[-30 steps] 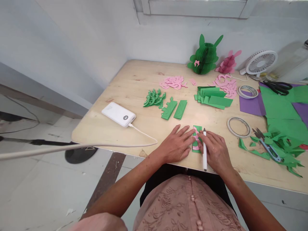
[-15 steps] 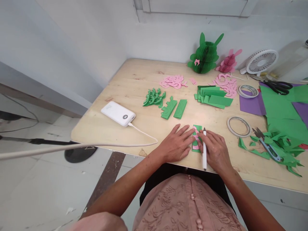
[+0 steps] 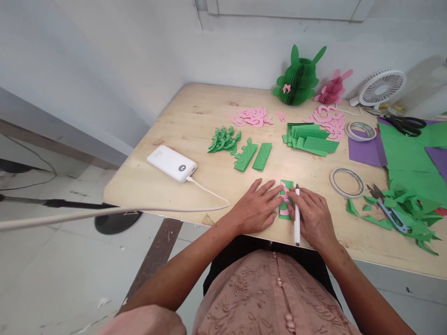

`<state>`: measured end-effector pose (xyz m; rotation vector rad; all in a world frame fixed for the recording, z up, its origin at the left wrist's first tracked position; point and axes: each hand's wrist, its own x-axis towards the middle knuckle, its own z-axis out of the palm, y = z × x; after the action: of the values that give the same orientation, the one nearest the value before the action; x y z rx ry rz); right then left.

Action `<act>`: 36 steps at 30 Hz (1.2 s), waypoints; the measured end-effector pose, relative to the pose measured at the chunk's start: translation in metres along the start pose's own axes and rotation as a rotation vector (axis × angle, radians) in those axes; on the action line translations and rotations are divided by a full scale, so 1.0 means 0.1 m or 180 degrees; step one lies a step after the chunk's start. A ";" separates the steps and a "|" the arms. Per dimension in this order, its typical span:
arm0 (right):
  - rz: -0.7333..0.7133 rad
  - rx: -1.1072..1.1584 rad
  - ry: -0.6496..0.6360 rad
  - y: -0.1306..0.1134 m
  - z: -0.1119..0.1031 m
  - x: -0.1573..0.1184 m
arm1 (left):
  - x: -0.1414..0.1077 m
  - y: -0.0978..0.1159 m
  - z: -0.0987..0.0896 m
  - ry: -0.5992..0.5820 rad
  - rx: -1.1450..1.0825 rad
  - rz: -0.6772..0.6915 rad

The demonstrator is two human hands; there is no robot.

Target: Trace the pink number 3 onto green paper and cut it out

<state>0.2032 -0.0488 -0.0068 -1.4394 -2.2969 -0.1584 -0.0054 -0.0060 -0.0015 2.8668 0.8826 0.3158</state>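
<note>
A green paper strip (image 3: 286,215) lies near the table's front edge with a curved pink paper piece (image 3: 284,211) on top. My left hand (image 3: 257,207) rests flat, fingers apart, its fingertips on the pink piece and the strip's left side. My right hand (image 3: 313,215) holds a white pen (image 3: 297,223) between its fingers, the dark tip pointing away from me. Its fingertips touch the strip's right side. Beyond my left hand lie two folded green pieces, one partly cut (image 3: 246,157) and one rectangular (image 3: 262,157).
A white power bank (image 3: 172,163) with a cable lies left. Pink cutouts (image 3: 252,117), green strips (image 3: 309,138) and paper rabbits stand or lie behind. At the right are tape rolls (image 3: 347,183), small scissors (image 3: 391,211), black scissors (image 3: 405,124), green scraps and a fan (image 3: 382,87).
The view has shifted very slightly. Both hands, the pen and the paper pieces keep nearly the same positions.
</note>
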 end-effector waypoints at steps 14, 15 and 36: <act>-0.0009 0.0394 0.0047 -0.09 -0.20 -0.08 | 0.00 -0.01 -0.01 0.0010 -0.0013 0.0040; -0.0031 0.0431 0.0046 -0.12 -0.21 -0.11 | 0.00 -0.01 0.00 0.0019 -0.0015 0.0038; -0.0144 0.0562 -0.0031 -0.28 -0.18 -0.26 | 0.01 -0.02 0.01 -0.0017 -0.0003 0.0008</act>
<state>0.1933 -0.0885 0.0020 -1.3033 -2.2889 0.0377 -0.0052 -0.0037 -0.0024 2.8666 0.8778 0.3085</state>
